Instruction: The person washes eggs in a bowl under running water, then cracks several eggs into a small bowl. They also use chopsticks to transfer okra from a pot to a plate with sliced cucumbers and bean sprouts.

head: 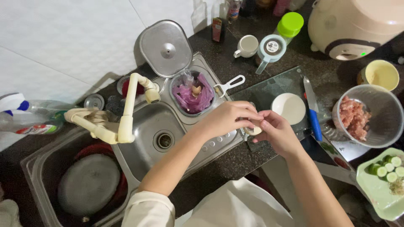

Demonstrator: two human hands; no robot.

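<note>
My left hand and my right hand meet over the edge of the steel sink, both closed on a small pale egg-like object held between the fingertips. Most of that object is hidden by my fingers. Just beyond my hands, a small white bowl sits on a glass cutting board. A blue-handled knife lies on the board to the right of the bowl.
A waste bin lined with a purple bag holds shell pieces, its steel lid open. A cream tap hangs over the sink. A clear bowl of minced meat, a green plate of cut vegetables, a peeler and a rice cooker stand around.
</note>
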